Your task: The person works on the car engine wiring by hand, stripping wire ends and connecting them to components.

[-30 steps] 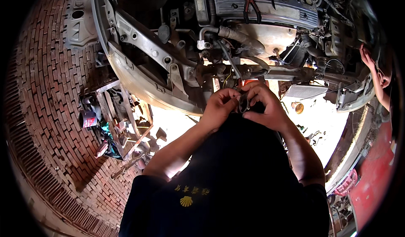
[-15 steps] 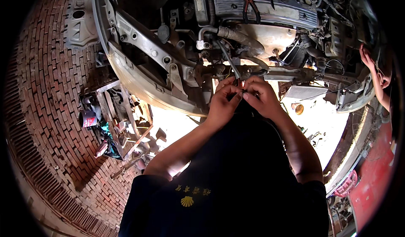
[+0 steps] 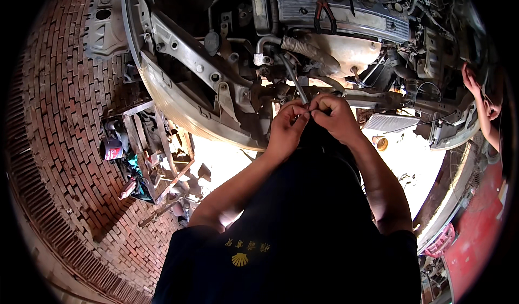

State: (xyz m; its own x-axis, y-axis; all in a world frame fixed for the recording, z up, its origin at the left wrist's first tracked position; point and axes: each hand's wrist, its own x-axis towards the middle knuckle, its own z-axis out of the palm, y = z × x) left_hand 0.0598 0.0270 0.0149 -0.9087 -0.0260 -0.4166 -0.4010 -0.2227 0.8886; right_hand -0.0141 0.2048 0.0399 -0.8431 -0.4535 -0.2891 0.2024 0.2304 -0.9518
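My left hand (image 3: 287, 128) and my right hand (image 3: 338, 121) meet at the lower middle of the open engine bay, fingers pinched round something small and dark that I cannot make out. Their fingertips are beside the lower end of a grey tube (image 3: 295, 81). Above them, a ribbed elbow hose (image 3: 296, 47) runs to a pale metal shield (image 3: 359, 50). Pliers with dark and orange handles (image 3: 324, 13) lie on the engine's top cover (image 3: 367, 20). The front bumper (image 3: 181, 112) curves away to the left of my hands.
A co-worker's hand (image 3: 471, 81) rests at the car's right side. Low at left are a jumble of metal parts and wood (image 3: 140, 133) and a dark can (image 3: 111, 150) on brick paving (image 3: 65, 141). A grey radiator (image 3: 392, 121) and a round tin (image 3: 381, 143) sit right of my hands.
Both my hands have moved slightly up, and their fingertips have drawn tighter together round the small item, which is now mostly hidden. The view has shifted slightly.
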